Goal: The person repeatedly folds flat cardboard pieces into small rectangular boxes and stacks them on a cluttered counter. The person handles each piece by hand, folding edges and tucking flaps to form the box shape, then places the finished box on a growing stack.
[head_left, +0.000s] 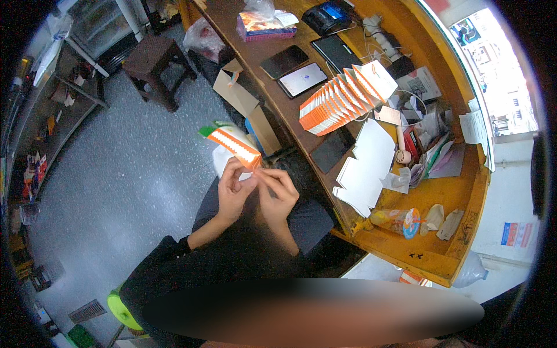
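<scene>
Above my lap I hold a folded paper carton (237, 147), orange and white with a green far end. My left hand (233, 188) is closed on its near end, thumb and fingers pinching the edge. My right hand (277, 191) has its fingertips pressed together at the near right corner of the same carton. Part of the near end is hidden behind my fingers. To the right, a long row of nested orange and white cartons (333, 106) leans on the desk. Flat white cut card sheets (366, 165) lie nearer to me.
The wooden desk (255, 64) carries two phones (303, 80), a dark tablet (336, 53), a tissue box (267, 26) and a plastic cup (400, 221). A brown cardboard box (237, 93) stands open beside the desk. A dark stool (156, 66) is on the floor beyond.
</scene>
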{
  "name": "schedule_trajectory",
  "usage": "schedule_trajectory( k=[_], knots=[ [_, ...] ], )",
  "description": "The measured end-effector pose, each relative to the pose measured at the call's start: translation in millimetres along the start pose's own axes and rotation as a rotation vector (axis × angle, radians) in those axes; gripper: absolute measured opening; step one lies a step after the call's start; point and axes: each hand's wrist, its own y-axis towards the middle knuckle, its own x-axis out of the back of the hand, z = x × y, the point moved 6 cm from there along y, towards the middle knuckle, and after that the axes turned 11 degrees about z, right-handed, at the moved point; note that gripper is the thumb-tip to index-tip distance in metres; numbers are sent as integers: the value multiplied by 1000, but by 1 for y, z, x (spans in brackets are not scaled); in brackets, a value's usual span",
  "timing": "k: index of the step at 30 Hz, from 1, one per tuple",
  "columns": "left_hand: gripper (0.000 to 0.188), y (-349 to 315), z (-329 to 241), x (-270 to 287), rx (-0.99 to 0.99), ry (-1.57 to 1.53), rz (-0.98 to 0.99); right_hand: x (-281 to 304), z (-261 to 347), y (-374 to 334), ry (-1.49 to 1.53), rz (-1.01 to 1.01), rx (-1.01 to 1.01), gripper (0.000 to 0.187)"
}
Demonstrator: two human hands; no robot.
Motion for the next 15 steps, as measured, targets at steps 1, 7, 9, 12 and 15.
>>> schedule_trajectory(
  k=[1, 7, 9, 12, 15],
  knots=[
    [26, -1, 1, 0, 12, -24, -51, -3, 2, -2, -54, -20, 26, 22],
    [19, 2, 10, 21, 74, -9, -211, -26, 7, 1, -161, 120, 101, 29],
    [19, 2, 8, 26, 52, 55, -198, -28, 4, 4, -104, 231, 58, 32],
    [14, 4, 5, 35, 70, 222, -187, -25, -5, 8, 112, 312, -70, 35],
    [12, 7, -11, 33, -57, 749, 23, -8, -29, 10, 485, 223, -360, 30]
  ],
)
